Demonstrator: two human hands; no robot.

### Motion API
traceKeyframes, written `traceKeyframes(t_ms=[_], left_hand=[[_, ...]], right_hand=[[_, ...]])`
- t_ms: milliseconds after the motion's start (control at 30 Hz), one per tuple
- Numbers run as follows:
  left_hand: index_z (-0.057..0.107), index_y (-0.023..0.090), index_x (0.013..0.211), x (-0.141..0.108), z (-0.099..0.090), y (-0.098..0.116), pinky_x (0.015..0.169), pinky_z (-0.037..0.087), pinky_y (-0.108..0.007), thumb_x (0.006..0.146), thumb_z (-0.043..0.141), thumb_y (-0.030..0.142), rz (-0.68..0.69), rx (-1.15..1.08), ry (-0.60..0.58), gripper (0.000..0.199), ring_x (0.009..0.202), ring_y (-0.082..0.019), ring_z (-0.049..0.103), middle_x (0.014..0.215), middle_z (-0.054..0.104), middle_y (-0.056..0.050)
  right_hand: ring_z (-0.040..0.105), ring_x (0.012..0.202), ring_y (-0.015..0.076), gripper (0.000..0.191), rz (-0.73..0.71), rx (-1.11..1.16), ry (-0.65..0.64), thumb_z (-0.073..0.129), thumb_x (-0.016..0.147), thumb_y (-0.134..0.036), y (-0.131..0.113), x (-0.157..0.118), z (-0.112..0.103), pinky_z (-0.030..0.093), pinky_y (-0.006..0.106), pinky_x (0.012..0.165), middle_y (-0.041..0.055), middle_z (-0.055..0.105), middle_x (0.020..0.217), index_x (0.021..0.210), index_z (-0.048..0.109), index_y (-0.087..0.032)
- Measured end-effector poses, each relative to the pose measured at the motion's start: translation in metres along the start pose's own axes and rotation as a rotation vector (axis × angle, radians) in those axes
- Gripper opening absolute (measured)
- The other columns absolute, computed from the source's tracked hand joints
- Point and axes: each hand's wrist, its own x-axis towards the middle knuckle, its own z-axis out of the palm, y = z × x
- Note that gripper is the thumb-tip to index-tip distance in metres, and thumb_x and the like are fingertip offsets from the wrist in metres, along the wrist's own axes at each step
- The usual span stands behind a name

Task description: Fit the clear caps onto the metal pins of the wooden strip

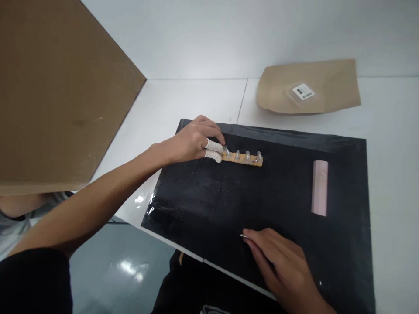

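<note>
My left hand point(201, 139), with white ribbed covers on two fingers, is closed at the left end of a narrow yellow strip point(242, 158). Several clear, curved pieces like false nail tips point(248, 157) stand along that strip. One bare fingertip is at the leftmost piece; whether it touches the piece or only the strip is hard to see. Closer to me, my right hand point(281, 257) pinches a thin, silvery piece point(244, 236), mostly hidden by the fingers. Both hands are over a black mat point(203, 196).
A pink, bar-shaped device point(320, 187) lies on the mat's right side. Behind the mat is a brown paper bag point(337, 85) with a small labelled clear packet point(303, 92) on it. A brown board point(65, 87) stands at the left, with part of another person below it.
</note>
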Motion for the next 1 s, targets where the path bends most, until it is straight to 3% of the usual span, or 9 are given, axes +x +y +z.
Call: traceKeyframes(t_ms=[367,567,667,800,1000], left_hand=[[0.08,0.024,0.111,-0.003,0.001,0.004,0.106,0.043,-0.048,0.09,0.081,0.041,0.017,-0.023,0.031,0.027,0.125,-0.029,0.068,0.13,0.076,-0.009],[0.078,0.027,0.119,-0.009,-0.003,0.007,0.114,0.043,-0.052,0.082,0.083,0.058,-0.154,-0.12,0.001,0.048,0.132,-0.031,0.063,0.137,0.072,-0.01],[0.078,0.028,0.12,-0.009,-0.006,0.008,0.113,0.045,-0.051,0.088,0.075,0.06,-0.256,-0.173,-0.022,0.046,0.133,-0.03,0.062,0.142,0.069,-0.01],[0.079,0.026,0.117,-0.004,-0.01,0.009,0.117,0.039,-0.055,0.096,0.066,0.055,-0.277,-0.095,-0.018,0.038,0.136,-0.031,0.057,0.141,0.068,-0.011],[0.076,0.029,0.117,0.006,-0.013,-0.004,0.119,0.022,-0.066,0.098,0.063,0.048,-0.328,-0.043,-0.101,0.03,0.146,-0.036,0.043,0.151,0.06,-0.008]], right_hand=[[0.068,0.073,0.0107,0.027,-0.002,-0.013,-0.004,0.06,0.101,-0.003,-0.001,0.0,0.0,0.057,0.025,0.065,0.0027,0.073,0.088,0.125,0.067,-0.012],[0.069,0.071,0.0121,0.028,0.002,-0.014,-0.002,0.059,0.101,-0.003,-0.002,0.003,0.0,0.058,0.025,0.064,0.0024,0.074,0.087,0.125,0.067,-0.014],[0.067,0.069,0.0113,0.027,0.008,-0.01,-0.003,0.059,0.101,-0.004,-0.002,0.003,0.0,0.056,0.025,0.062,0.0017,0.072,0.084,0.124,0.068,-0.014],[0.067,0.073,0.0104,0.026,-0.003,-0.012,0.006,0.06,0.101,-0.004,0.0,0.002,0.001,0.057,0.024,0.066,0.0028,0.073,0.087,0.124,0.068,-0.013],[0.066,0.077,0.0101,0.028,-0.015,-0.01,0.01,0.06,0.101,-0.003,0.002,0.0,0.002,0.056,0.024,0.068,0.0028,0.072,0.09,0.127,0.066,-0.013]])
